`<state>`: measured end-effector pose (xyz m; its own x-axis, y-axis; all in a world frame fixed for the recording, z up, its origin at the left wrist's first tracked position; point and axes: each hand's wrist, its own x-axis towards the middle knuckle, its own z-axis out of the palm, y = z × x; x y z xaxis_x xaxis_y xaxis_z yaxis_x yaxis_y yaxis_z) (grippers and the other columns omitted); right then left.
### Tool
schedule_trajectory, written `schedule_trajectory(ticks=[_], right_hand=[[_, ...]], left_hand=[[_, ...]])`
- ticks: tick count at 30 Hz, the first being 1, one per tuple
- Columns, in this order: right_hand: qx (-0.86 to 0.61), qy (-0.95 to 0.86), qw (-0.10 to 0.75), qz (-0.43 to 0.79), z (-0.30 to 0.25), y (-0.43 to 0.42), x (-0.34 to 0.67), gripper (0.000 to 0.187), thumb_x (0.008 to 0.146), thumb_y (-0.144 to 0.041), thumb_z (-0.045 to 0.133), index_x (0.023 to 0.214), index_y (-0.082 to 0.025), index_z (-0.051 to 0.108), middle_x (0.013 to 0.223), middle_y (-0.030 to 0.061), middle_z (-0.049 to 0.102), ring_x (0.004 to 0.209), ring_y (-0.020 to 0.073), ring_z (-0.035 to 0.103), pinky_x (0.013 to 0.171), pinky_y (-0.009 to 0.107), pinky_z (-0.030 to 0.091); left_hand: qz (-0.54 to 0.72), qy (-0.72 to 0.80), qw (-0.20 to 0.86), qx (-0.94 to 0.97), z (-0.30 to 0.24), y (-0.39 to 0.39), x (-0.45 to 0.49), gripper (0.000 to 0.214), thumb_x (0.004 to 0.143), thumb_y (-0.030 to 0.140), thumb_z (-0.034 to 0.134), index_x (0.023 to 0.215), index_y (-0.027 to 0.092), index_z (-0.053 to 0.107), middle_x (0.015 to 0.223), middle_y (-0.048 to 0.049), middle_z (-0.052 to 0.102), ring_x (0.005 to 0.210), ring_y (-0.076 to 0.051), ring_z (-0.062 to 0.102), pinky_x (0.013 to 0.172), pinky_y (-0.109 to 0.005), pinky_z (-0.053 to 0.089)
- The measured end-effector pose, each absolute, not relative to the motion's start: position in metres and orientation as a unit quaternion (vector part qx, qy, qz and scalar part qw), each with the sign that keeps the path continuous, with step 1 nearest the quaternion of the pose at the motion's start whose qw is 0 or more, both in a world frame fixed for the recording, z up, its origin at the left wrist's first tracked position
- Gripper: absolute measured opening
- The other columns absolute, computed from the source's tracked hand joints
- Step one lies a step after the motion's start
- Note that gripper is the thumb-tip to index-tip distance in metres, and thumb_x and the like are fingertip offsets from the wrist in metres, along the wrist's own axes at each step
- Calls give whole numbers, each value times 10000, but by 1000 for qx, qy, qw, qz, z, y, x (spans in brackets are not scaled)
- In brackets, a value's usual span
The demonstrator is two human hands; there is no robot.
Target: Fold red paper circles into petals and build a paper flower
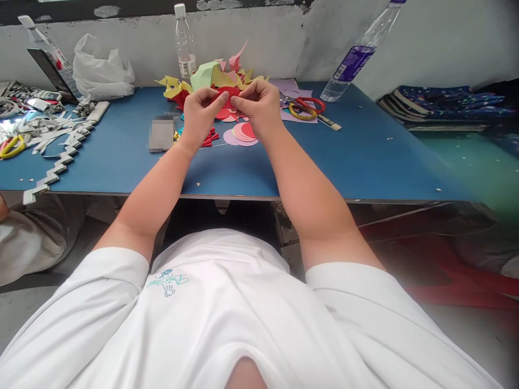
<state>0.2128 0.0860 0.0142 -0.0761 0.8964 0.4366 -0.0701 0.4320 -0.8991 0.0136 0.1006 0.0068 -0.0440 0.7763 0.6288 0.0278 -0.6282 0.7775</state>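
Between both hands a red paper circle (232, 93) is held up above the blue table. My left hand (203, 111) pinches its left side between thumb and fingers. On its right side, my right hand (259, 105) grips it the same way. Just below lies a fanned stack of pink, red and lilac paper circles (237, 135). Small red pieces (208, 139) are spread beside my left hand. Behind the hands rises a heap of crumpled paper scraps (206, 74) in green, yellow, red and pink.
Scissors with red and yellow handles (304, 109) lie right of my hands on purple paper. Plastic bottles (186, 48) stand along the wall, one purple-labelled bottle (352, 62) at the right. A grey blurred box (161, 135), white bag (101, 70) and folded-paper chain (60, 162) lie left.
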Motion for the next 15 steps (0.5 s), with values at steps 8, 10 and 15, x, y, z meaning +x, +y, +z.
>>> schedule_trajectory(ticks=[8,10,15], right_hand=[[-320,-577,623,419,7,94,208,499,966,-201,1138,1031,-340,663,932,-86,748,895,183,707,877,349,661],[-311,-581,618,428,6,95,209,503,898,-348,1212,1039,-368,730,981,-44,802,1005,250,784,952,428,716],[-327,-578,604,440,3,101,207,752,615,-733,1291,1017,-410,744,970,-9,865,1159,331,817,1083,534,702]], left_hand=[[632,343,250,648,13,93,15,444,1091,176,926,780,317,643,812,2,604,798,-204,514,816,-411,514],[633,335,264,646,13,92,14,373,1086,117,921,874,292,669,846,10,652,827,-191,584,841,-387,522],[617,333,317,639,11,94,14,346,1022,399,1105,1143,331,788,895,2,758,996,-267,837,938,-397,615]])
